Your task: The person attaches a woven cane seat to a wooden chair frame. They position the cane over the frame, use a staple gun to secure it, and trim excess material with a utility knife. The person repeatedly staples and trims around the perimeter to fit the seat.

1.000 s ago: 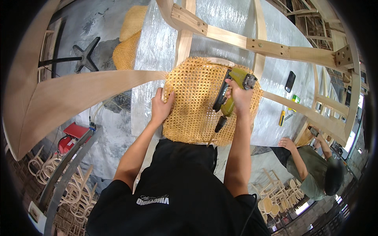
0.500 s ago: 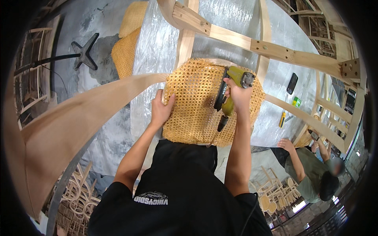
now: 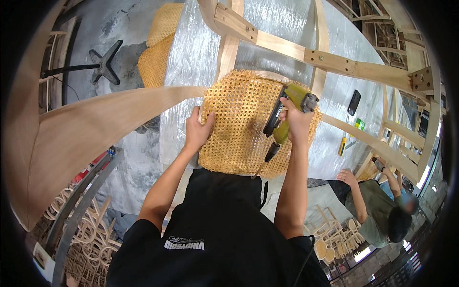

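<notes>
A woven cane panel (image 3: pixel 234 126) with frayed edges lies over the rounded backrest of a wooden chair frame (image 3: pixel 282 46), close in front of my body. My left hand (image 3: pixel 197 130) grips the panel's left edge, its thumb on top and its fingers around the outside. In my right hand (image 3: pixel 297 123) is a yellow-green air staple gun (image 3: pixel 282 134) with a black magazine. The gun is over the right part of the cane, its hose connector hanging toward me. Whether its nose touches the cane cannot be told, since the tool's head hides it.
Plastic film (image 3: pixel 272 16) covers the work table. To the right lie a phone (image 3: pixel 354 102) and a yellow-handled tool (image 3: pixel 342 146). More cane sheets (image 3: pixel 158 60) rest at the upper left. A co-worker (image 3: pixel 377 205) works at the right. Chair frames (image 3: pixel 93 229) stand lower left.
The staple gun and my right hand have shifted slightly right, toward the panel's right edge, and the gun has tilted a little. My left hand keeps its grip on the left edge.
</notes>
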A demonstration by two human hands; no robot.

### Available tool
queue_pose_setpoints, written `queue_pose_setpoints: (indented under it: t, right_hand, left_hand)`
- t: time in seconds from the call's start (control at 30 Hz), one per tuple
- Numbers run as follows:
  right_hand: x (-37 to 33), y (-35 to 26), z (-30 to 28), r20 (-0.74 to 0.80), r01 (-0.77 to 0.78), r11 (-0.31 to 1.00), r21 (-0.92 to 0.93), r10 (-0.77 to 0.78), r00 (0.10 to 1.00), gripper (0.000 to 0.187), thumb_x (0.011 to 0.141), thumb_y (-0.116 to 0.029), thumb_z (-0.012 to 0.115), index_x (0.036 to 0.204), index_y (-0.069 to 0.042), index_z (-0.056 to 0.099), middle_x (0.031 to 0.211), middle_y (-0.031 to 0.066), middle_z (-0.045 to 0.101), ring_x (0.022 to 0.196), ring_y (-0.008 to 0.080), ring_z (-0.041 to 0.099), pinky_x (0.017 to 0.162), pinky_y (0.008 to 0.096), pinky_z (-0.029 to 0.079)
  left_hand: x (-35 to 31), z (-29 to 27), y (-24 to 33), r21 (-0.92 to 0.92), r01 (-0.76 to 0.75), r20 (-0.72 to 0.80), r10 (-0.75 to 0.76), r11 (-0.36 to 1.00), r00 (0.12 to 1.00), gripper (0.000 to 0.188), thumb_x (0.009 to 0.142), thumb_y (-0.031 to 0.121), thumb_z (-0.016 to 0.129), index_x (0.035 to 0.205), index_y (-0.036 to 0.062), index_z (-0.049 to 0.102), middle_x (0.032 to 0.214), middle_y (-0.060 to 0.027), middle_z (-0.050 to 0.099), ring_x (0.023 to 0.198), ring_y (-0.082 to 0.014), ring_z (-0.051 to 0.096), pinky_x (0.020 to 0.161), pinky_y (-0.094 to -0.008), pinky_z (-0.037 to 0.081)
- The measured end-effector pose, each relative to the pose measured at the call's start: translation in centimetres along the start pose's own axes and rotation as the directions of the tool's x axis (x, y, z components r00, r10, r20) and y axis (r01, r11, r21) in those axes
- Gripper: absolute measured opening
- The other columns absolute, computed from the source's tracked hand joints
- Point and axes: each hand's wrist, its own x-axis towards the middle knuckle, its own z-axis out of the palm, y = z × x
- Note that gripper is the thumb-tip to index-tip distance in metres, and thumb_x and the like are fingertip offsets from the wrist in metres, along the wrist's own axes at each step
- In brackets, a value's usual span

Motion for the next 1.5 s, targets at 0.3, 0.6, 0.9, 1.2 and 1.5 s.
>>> queue_pose_setpoints:
  t: [0.3,0.6,0.9,1.2,1.5]
  right_hand:
    - [-0.3,0.2,1.2,0.082,0.025,0.999,0.019,-0.027,0.996,0.014,0.087,-0.001,0.073,0.099,0.004,0.067,0.079,0.0071,0.069,0.047,0.0108,0.057,0.041,0.0238,0.044]
    - [1.0,0.1,3.2,0.069,-0.035,0.99,-0.136,0.045,0.997,0.013,0.084,-0.002,0.071,0.095,0.005,0.067,0.075,0.0079,0.068,0.048,0.0134,0.059,0.043,0.0272,0.046]
    - [1.1,-0.1,3.3,0.087,0.021,0.998,-0.065,-0.016,0.996,0.016,0.082,-0.001,0.071,0.096,0.005,0.066,0.073,0.0073,0.066,0.047,0.0131,0.057,0.043,0.0264,0.046]
    - [0.3,-0.2,3.1,0.074,0.032,0.998,-0.057,-0.028,0.997,0.015,0.085,-0.001,0.073,0.096,0.005,0.066,0.078,0.0096,0.068,0.046,0.0135,0.058,0.04,0.0258,0.045]
    - [0.7,0.1,3.9,0.092,-0.008,0.998,-0.068,0.014,0.996,0.014,0.085,-0.002,0.072,0.094,0.006,0.065,0.075,0.0095,0.068,0.046,0.0134,0.059,0.041,0.0267,0.045]
  left_hand:
    - [0.1,-0.1,0.3,0.004,0.009,0.007,-0.009,1.0,1.0,0.032,0.094,0.024,0.07,0.102,-0.0056,0.06,0.083,-0.0233,0.073,0.076,-0.0321,0.075,0.067,-0.04,0.055]
    - [-0.1,-0.2,0.4,-0.041,0.075,0.034,-0.073,0.996,0.997,0.032,0.093,0.023,0.071,0.101,-0.0055,0.06,0.081,-0.0231,0.072,0.074,-0.0331,0.074,0.065,-0.0406,0.055]
    - [0.1,-0.1,-0.1,-0.024,0.004,-0.019,-0.004,1.0,1.0,0.032,0.092,0.023,0.071,0.098,-0.0058,0.059,0.079,-0.0257,0.07,0.073,-0.0368,0.073,0.063,-0.0425,0.053]
    - [0.1,-0.2,0.4,-0.013,0.06,0.019,-0.06,0.998,0.998,0.034,0.093,0.026,0.071,0.1,-0.0053,0.06,0.081,-0.0256,0.071,0.077,-0.0379,0.073,0.067,-0.0439,0.054]
    - [0.0,-0.2,0.2,-0.03,0.041,0.012,-0.041,0.999,0.999,0.034,0.093,0.025,0.07,0.103,-0.0053,0.06,0.083,-0.0245,0.072,0.077,-0.037,0.073,0.068,-0.0431,0.054]
